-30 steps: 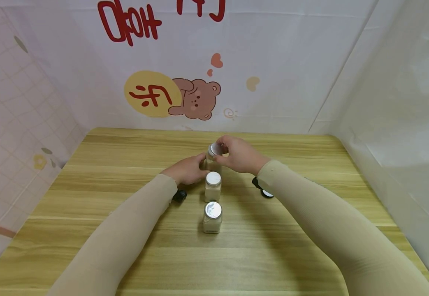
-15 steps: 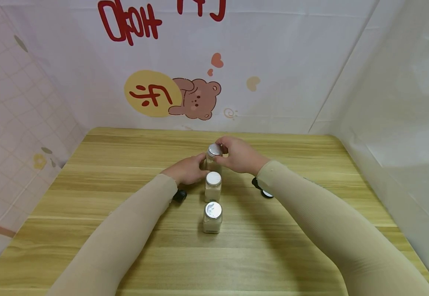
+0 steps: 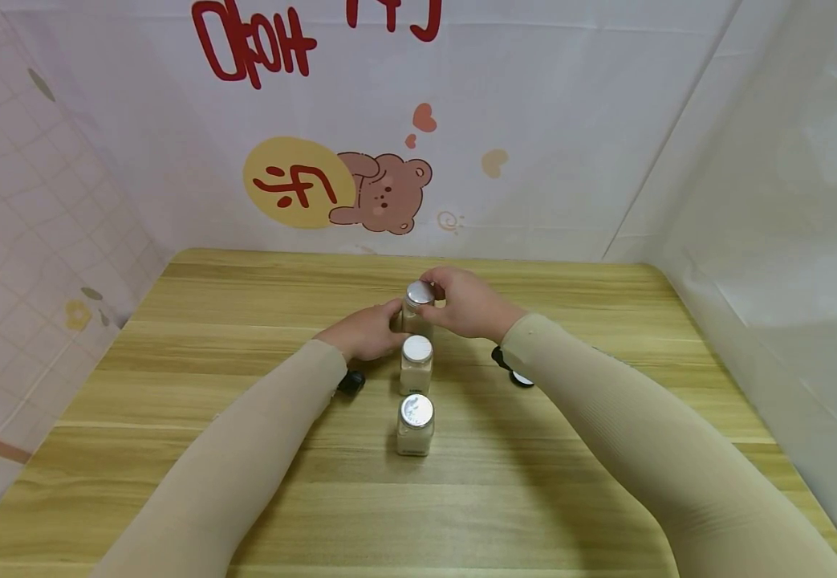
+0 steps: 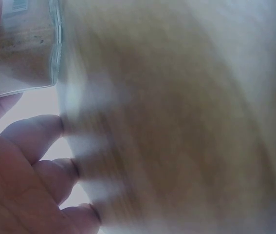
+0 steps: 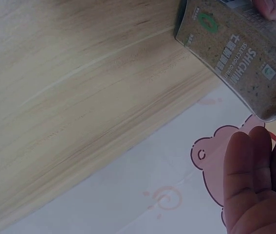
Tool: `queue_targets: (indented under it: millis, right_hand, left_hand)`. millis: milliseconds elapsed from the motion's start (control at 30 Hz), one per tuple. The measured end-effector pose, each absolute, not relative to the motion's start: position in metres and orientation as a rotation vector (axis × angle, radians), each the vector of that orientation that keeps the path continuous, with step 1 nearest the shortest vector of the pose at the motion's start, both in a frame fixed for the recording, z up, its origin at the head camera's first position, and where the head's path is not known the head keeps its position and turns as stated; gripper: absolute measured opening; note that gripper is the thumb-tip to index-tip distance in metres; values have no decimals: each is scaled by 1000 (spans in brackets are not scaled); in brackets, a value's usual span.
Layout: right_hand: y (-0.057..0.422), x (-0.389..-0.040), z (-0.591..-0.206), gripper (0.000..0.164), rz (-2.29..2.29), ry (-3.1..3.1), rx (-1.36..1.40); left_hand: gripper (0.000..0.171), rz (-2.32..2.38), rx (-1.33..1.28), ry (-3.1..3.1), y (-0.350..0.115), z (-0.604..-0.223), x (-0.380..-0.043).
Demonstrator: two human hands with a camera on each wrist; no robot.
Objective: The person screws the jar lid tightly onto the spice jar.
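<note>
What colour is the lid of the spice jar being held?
The lid is silver, clearest in the head view.

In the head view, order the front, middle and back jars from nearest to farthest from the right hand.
From the right hand:
1. Back jar: in its grip, at the far end of the row.
2. Middle jar: next in the row, toward the person.
3. Front jar: at the row's near end.
</note>
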State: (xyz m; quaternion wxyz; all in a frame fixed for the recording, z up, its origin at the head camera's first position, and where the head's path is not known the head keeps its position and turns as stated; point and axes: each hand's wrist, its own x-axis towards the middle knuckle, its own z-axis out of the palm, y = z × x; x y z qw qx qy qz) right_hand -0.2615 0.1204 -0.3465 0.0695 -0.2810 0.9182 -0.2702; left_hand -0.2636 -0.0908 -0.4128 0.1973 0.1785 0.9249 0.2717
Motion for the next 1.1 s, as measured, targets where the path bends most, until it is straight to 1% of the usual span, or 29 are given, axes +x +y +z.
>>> queue_targets:
  millis: [267,633,900,1100]
  right_hand:
    - [120,-262,-347,38,-813,2756,-834]
    - [121,-265,-348,37,-797,2771,-864]
    - [122,-265,-349,37,-825,2776,-888]
    - [122,-266,-349,38,-826,2776,-906]
  left_hand:
    - [70,756,506,2596,-90,-413,-263]
    - [60,766,496,2594,-90,-412,-263]
    - [58,761,499,2595,-90,-412,-263]
    - [62,762,490,2589,-90,-411,-262]
